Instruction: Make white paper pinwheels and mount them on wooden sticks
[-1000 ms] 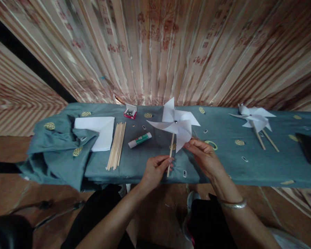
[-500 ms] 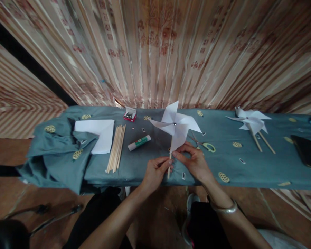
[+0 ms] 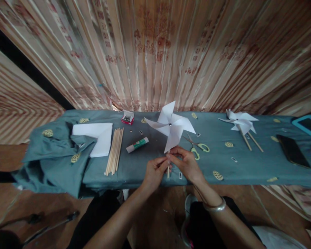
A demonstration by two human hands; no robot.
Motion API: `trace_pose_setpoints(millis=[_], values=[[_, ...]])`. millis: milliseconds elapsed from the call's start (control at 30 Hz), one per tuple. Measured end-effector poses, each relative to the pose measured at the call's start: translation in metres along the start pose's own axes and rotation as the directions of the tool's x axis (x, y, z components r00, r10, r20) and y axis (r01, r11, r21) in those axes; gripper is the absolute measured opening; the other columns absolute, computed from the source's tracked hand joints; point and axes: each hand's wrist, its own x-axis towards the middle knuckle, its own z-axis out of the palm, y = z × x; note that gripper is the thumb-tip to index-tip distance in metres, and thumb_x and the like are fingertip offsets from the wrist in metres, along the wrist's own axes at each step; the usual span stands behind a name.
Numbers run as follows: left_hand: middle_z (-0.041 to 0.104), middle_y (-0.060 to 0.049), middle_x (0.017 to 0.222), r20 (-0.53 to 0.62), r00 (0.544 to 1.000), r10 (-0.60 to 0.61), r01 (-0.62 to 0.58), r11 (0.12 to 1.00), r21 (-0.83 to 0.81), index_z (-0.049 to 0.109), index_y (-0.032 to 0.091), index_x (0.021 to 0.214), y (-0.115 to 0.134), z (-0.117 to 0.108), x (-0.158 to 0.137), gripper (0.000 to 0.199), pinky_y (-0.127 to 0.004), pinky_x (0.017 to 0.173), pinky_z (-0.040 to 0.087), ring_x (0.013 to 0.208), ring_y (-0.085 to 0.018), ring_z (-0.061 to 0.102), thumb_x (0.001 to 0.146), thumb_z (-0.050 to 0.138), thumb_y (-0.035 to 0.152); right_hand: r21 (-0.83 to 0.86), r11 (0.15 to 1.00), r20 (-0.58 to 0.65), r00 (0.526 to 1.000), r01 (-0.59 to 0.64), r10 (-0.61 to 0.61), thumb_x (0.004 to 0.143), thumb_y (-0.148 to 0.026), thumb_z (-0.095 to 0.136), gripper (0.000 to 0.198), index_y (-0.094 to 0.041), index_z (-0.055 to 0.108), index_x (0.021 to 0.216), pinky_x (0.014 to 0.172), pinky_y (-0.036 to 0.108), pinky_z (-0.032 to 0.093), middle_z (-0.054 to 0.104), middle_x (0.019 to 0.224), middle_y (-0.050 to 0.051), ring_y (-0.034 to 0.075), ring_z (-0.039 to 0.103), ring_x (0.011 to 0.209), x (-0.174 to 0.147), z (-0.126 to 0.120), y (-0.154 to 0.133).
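A white paper pinwheel [image 3: 174, 126] with a shiny pin at its centre stands above the front part of the table, on a thin wooden stick. My left hand [image 3: 155, 170] pinches that stick low down between thumb and fingers. Close against it, my right hand [image 3: 184, 162] is closed on the stick too, just under the lowest blade. Part of the stick is hidden by my fingers. Behind my right hand lie scissors [image 3: 197, 145] with yellow-green handles. A green and white glue stick [image 3: 137, 145] rests left of the pinwheel.
Further left are a bundle of wooden sticks [image 3: 115, 151], white paper sheets [image 3: 103, 138] and a small red box [image 3: 128, 118] of pins. At right lie finished pinwheels [image 3: 239, 121], a black phone [image 3: 292, 150] and a blue-framed device [image 3: 298, 121]. Teal cloth [image 3: 150, 174] covers the table.
My right hand has moved down and left along the stick, closer to my left hand. The view has shifted slightly to the right, bringing more of the blue-framed device into sight.
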Motion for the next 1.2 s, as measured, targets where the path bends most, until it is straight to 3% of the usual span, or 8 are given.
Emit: trace_pose_setpoints(millis=[367, 500, 700, 867, 1000, 1200], values=[[0.065, 0.0, 0.056, -0.009, 0.999, 0.037, -0.036, 0.999, 0.038, 0.075, 0.014, 0.072, 0.005, 0.001, -0.006, 0.034, -0.023, 0.053, 0.043, 0.05, -0.011, 0.053, 0.065, 0.074, 0.047, 0.03, 0.999, 0.013, 1.0, -0.015, 0.014, 0.069, -0.034, 0.072, 0.013, -0.022, 0.068, 0.068, 0.073, 0.03, 0.049, 0.068, 0.079, 0.002, 0.016, 0.062, 0.074, -0.005, -0.005, -0.002], [0.069, -0.002, 0.062, -0.001, 1.0, 0.01, -0.01, 0.999, 0.043, 0.076, 0.013, 0.082, 0.004, 0.003, -0.008, 0.039, -0.025, 0.056, 0.046, 0.054, -0.013, 0.057, 0.063, 0.076, 0.047, 0.016, 0.999, 0.013, 1.0, -0.028, 0.028, 0.069, -0.035, 0.072, 0.014, -0.022, 0.069, 0.068, 0.073, 0.03, 0.05, 0.069, 0.08, 0.002, 0.016, 0.063, 0.075, -0.006, -0.009, 0.0], [0.073, -0.004, 0.07, -0.041, 0.999, -0.01, 0.011, 1.0, 0.027, 0.076, 0.014, 0.082, 0.0, 0.005, -0.007, 0.04, -0.025, 0.062, 0.05, 0.063, -0.015, 0.063, 0.056, 0.079, 0.044, -0.034, 0.999, -0.022, 1.0, 0.013, -0.013, 0.07, -0.037, 0.07, 0.018, -0.02, 0.068, 0.069, 0.078, 0.031, 0.049, 0.071, 0.087, 0.004, 0.018, 0.064, 0.081, -0.002, -0.023, 0.001], [0.065, -0.001, 0.056, -0.04, 0.998, -0.044, 0.046, 0.998, 0.041, 0.072, 0.014, 0.069, 0.002, 0.004, -0.007, 0.035, -0.025, 0.057, 0.047, 0.051, -0.012, 0.056, 0.054, 0.078, 0.045, -0.247, 0.968, -0.101, 0.992, 0.05, -0.077, 0.074, -0.042, 0.066, 0.022, -0.02, 0.068, 0.071, 0.078, 0.03, 0.05, 0.073, 0.093, 0.005, 0.018, 0.066, 0.083, 0.004, -0.04, 0.002], [0.061, 0.0, 0.05, -0.011, 0.999, -0.043, 0.043, 0.996, 0.072, 0.07, 0.014, 0.063, 0.004, 0.002, -0.011, 0.036, -0.023, 0.053, 0.043, 0.046, -0.01, 0.051, 0.055, 0.076, 0.048, -0.433, 0.901, -0.16, 0.985, -0.006, -0.07, 0.075, -0.041, 0.063, 0.022, -0.02, 0.07, 0.074, 0.078, 0.03, 0.05, 0.073, 0.102, 0.007, 0.019, 0.067, 0.086, 0.012, -0.058, 0.006], [0.058, 0.0, 0.049, 0.002, 1.0, -0.015, 0.015, 0.998, 0.063, 0.068, 0.013, 0.061, 0.003, -0.001, -0.015, 0.046, -0.024, 0.052, 0.04, 0.046, -0.01, 0.048, 0.059, 0.071, 0.059, -0.659, 0.731, -0.272, 0.962, -0.178, -0.011, 0.075, -0.031, 0.06, 0.015, -0.02, 0.07, 0.072, 0.076, 0.033, 0.049, 0.074, 0.105, 0.008, 0.022, 0.068, 0.084, 0.034, -0.117, 0.012]])
